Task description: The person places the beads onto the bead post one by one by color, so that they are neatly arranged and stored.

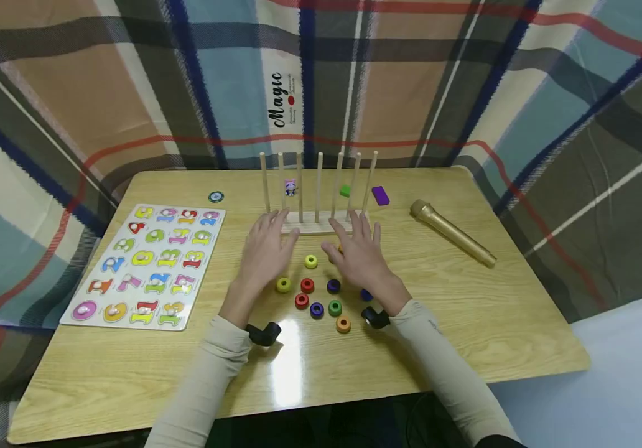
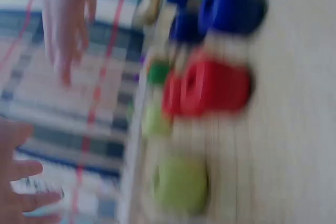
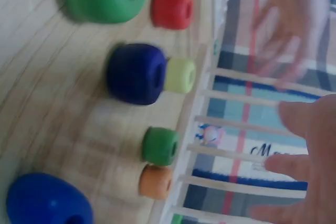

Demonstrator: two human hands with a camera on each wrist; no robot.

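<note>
One number board (image 1: pixel 188 300) lies at nine o'clock from the loose beads (image 1: pixel 307 289), twelve being the far side of the table (image 1: pixel 438 348). The left hand (image 1: pixel 265 249), toward ten, is released: fingers extended, thumb apart, beside the rack's left end. The wooden rack (image 1: pixel 315 229) stands at twelve o'clock; its base runs lengthwise from nine to three, and its seven bare pegs (image 1: pixel 318 186) point upward. The beads' visible holes face up too. At two o'clock the right hand (image 1: pixel 361 258) lies before the rack's right end, fingers spread, grasping nothing. Whether either hand touches the rack, I cannot tell. A purple block (image 1: pixel 380 196) sits toward one, and a golden microphone (image 1: pixel 454 234) between two and three, thick end toward ten, narrow end toward four. The step in hand looks like setting or steadying the rack; the next move probably calls for pinching a bead and lining its hole up over a peg.
</note>
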